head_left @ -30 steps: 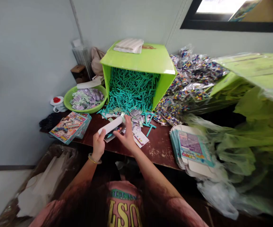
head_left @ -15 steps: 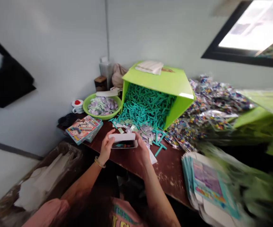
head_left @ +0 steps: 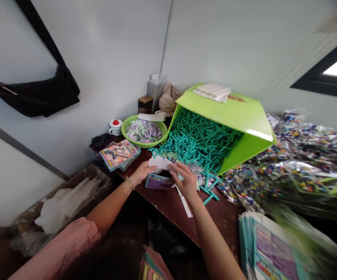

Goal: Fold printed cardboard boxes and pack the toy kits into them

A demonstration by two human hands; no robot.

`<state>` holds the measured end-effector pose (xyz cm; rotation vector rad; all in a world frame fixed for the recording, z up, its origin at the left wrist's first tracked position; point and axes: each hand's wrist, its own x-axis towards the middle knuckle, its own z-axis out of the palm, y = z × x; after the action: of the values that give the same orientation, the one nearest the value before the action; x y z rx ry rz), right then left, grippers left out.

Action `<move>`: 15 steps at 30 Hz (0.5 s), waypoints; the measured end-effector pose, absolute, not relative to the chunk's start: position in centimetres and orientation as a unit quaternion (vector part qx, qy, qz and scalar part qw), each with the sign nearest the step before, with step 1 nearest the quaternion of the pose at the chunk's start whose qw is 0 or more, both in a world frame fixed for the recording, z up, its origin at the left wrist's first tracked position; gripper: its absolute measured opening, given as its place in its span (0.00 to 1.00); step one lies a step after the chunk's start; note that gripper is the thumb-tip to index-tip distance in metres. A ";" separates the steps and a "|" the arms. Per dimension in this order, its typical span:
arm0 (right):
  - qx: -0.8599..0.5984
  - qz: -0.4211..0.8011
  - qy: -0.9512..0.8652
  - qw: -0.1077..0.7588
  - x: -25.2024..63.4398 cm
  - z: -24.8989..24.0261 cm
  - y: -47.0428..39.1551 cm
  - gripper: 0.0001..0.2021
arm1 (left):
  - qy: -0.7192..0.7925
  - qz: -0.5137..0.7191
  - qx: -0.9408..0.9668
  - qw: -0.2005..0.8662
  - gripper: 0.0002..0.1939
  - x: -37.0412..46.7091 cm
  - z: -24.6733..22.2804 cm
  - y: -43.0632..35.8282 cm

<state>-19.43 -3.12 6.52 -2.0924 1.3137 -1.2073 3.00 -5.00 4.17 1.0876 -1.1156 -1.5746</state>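
Between my hands is a small printed cardboard box [head_left: 159, 182], its purple and teal face toward me and its white end flap up. My left hand [head_left: 141, 172] grips the left side of the box, thumb on the white flap. At the right edge, my right hand [head_left: 186, 179] has its fingers bent over the box's opening; its fingertips are partly hidden. Right behind the box lie small purple and green sachets [head_left: 197, 171] and loose teal T-shaped plastic pieces [head_left: 211, 190].
A tipped green bin [head_left: 253, 124] spills teal pieces. A green bowl [head_left: 124, 134] holds sachets. Finished-looking printed boxes [head_left: 118, 154] lie at left, flat cartons [head_left: 262, 249] at right. Bags of colourful beads [head_left: 297, 155] fill the right side. A lined waste box [head_left: 92, 179] stands lower left.
The box has tilted so that its printed face shows instead of its dark opening. My right hand has curled over its top. The camera view has swung left.
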 end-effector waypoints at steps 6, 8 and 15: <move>-0.850 -0.298 0.424 0.096 -19.8 8.0 -4.6 0.16 | -0.478 -0.666 0.399 0.410 0.27 4.2 3.9 -6.0; -0.868 -0.282 0.396 0.099 -19.5 7.8 -4.7 0.16 | -0.498 -0.662 0.381 0.411 0.26 4.2 3.8 -6.1; -0.827 -0.307 0.403 0.244 -17.3 7.3 -3.7 0.18 | -0.510 -0.639 0.394 0.420 0.23 3.6 3.9 -6.2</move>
<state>-17.27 -3.67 7.32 -2.2584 1.1022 -0.8390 3.64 -6.23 3.90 0.9868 -1.2772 -1.6024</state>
